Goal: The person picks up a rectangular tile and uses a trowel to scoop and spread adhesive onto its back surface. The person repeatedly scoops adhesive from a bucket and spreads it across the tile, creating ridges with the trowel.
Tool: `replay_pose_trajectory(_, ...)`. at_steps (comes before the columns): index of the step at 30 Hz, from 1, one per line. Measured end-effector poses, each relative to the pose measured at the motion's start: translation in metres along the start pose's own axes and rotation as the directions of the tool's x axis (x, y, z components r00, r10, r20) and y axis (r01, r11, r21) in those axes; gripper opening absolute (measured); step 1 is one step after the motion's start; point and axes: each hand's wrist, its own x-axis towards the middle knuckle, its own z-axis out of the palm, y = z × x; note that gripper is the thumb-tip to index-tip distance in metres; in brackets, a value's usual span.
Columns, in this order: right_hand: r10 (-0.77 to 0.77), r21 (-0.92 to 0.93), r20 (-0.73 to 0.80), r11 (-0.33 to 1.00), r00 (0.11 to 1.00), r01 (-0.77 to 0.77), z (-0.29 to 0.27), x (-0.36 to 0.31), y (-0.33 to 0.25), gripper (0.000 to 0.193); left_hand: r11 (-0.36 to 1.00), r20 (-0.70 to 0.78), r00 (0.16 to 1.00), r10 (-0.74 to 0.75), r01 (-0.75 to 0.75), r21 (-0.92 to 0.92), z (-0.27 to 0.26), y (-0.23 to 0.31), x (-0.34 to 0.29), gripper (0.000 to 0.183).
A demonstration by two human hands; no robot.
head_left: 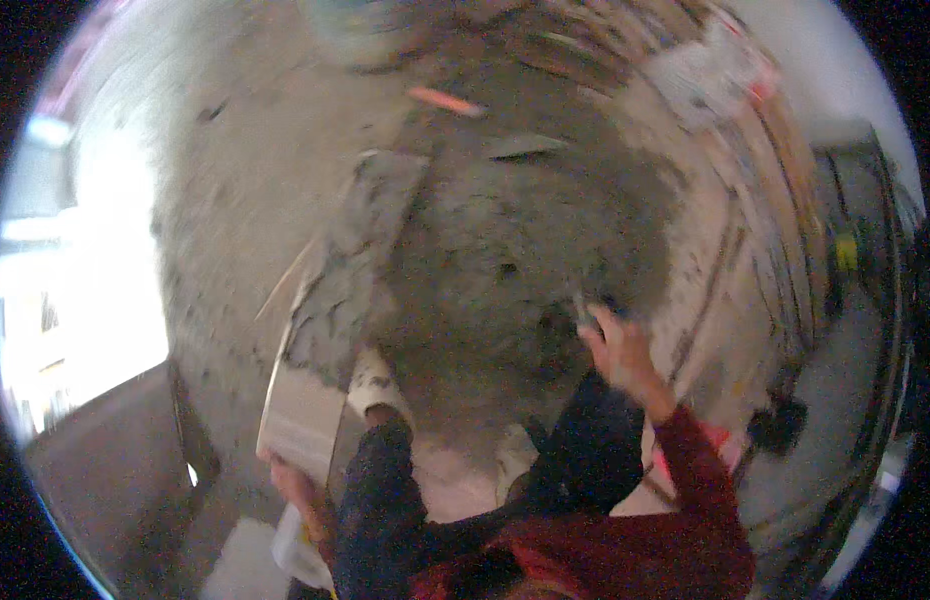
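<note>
My left hand grips the near end of a long pale tile, which slants away from me. Grey wet mortar covers most of its upper face; the near end is bare. On the right, my right hand is closed round what looks like a trowel. Only a thin grey part of it shows, and its blade is blurred against the mortar. Below that hand spreads a wide heap of wet mortar on the floor, in front of my feet.
An orange-red strip and a flat grey piece lie at the mortar's far side. A blurred bucket-like container stands beyond. Long strips lie along the right; a brown panel stands at the near left.
</note>
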Motion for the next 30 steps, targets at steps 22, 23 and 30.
replay_pose_trajectory(22, -0.199, -0.159, 0.434, 0.943, 0.879, 0.292, 0.02, 0.075, 0.17, 0.033, 0.95, 0.081, 0.947, -0.312, 0.312, 0.013, 0.025, 0.047, -0.011, 0.071)
replay_pose_trajectory(23, -0.037, -0.087, 0.336, 0.994, 0.941, 0.07, 0.037, 0.07, 0.144, 0.037, 0.934, 0.055, 0.954, -0.296, 0.3, -0.193, 0.021, 0.049, -0.016, 0.071)
replay_pose_trajectory(30, 0.024, 0.203, 0.147, 0.978, 0.989, -0.054, 0.02, 0.02, 0.102, 0.04, 0.93, 0.082, 0.97, -0.229, 0.243, -0.275, 0.03, 0.04, -0.02, 0.064)
